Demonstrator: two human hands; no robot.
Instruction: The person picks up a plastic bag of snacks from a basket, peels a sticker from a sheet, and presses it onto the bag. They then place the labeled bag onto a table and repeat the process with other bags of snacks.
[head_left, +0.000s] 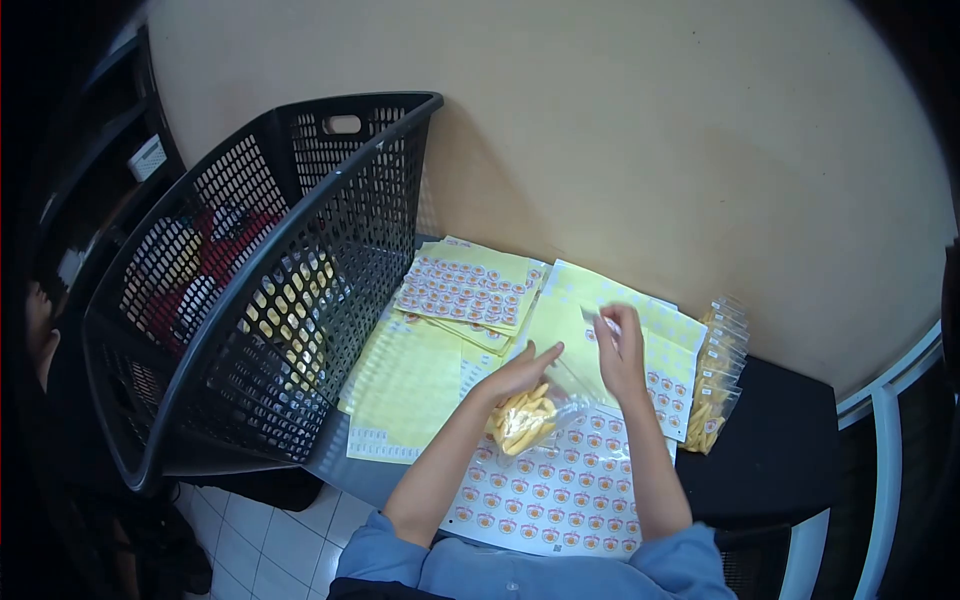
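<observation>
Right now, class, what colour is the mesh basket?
Black; the basket shows best in the head view.

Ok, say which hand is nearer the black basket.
Left. The left hand, on the snack bag, lies right of the basket; the right hand, pinching a sticker, lies farther right.

The left forearm [450, 460] runs bare from the rolled blue sleeves [380, 550] at the lower edge and points toward 1 o'clock. The left hand [520, 372] lies palm down, its fingers straight, close together and aimed at 1 o'clock, the thumb tucked below. The right forearm [650, 460], also bare, climbs toward 11 o'clock. The right hand [620, 350] stands at 2 o'clock of the left one, just beside it, wrist bent, with thumb and forefinger pinched together at their tips and the other fingers curled loosely behind.
</observation>
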